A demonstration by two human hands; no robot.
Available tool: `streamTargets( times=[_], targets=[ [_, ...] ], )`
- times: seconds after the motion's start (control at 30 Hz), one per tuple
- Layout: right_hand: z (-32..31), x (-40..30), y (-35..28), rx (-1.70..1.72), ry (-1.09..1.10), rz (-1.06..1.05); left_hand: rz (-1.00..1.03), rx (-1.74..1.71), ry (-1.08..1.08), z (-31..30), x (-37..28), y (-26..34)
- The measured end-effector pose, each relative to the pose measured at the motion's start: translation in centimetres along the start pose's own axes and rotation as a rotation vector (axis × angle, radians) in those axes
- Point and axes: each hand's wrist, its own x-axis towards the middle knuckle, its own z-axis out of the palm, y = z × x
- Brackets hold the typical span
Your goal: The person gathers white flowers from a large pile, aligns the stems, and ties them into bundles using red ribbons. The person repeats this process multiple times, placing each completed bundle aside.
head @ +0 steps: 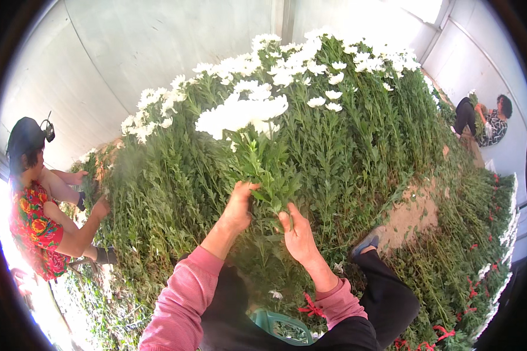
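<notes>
In front of me a bunch of white chrysanthemums [241,117] stands nearly upright, its broad flower heads at the top and leafy green stems below. My left hand [237,208] is closed around the left side of the stems and looks slightly blurred. Lower and to the right, my right hand [301,239] grips the leafy stems between thumb and fingers. Leaves hide part of the fingers of both hands. Behind the bunch, a large heap of cut chrysanthemums [347,136] leans with its flowers towards the wall.
Chrysanthemum bundles with red ties [472,285] lie at the right. Bare ground [410,215] shows near my shoe [368,241]. A green plastic object [263,319] sits between my legs. One person [37,219] works at the left, another [494,125] sits far right. Pale wall panels [171,35] enclose the back.
</notes>
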Motion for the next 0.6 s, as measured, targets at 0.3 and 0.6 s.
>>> streamTargets(
  times=[0.3, 0.6],
  targets=[
    [-0.5, 1.1, -3.3, -0.387, -0.182, -0.123, 0.199, 0.321, -0.01, 1.0, -1.8, 1.3],
    [-8.1, 16.1, 17.3, -0.782, 0.536, 0.301, 0.027, 0.3, -0.183, 0.0, -1.3, 3.0]
  ],
)
